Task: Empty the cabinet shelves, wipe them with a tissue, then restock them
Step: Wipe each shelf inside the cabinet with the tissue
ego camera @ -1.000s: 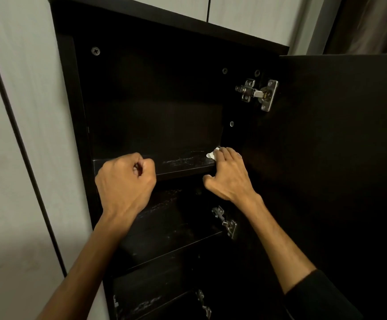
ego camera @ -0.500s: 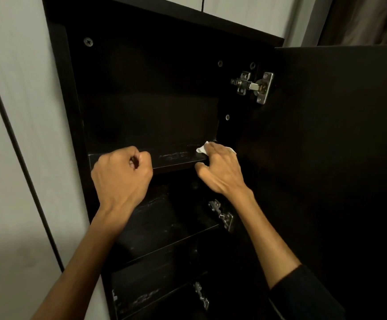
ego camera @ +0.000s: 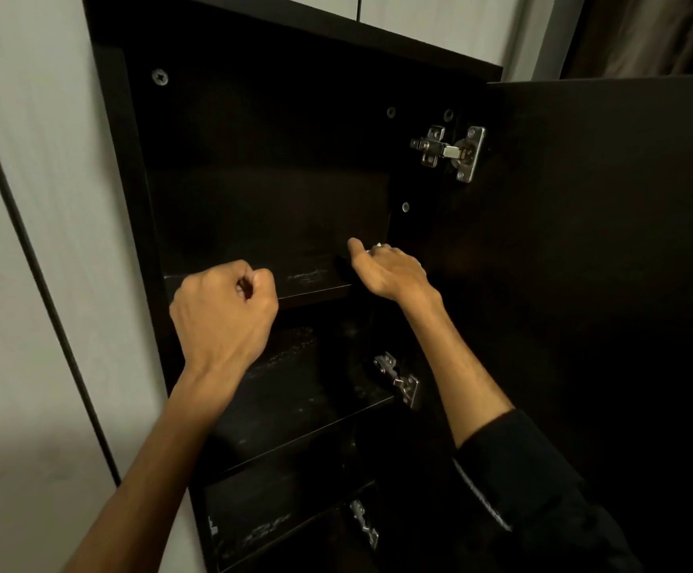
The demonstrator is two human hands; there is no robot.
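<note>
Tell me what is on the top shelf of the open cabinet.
The top shelf carries only pale scuff marks and the right hand resting at its right end, a scrap of white tissue peeking out. The left hand covers the shelf's left front.

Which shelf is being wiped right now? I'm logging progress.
The top shelf. The right hand rests on its right end with a bit of white tissue showing, while the lower shelves go untouched.

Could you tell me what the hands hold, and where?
The right hand pinches a tissue, mostly hidden in its fingers. The left hand is fisted; contents unseen.
</note>
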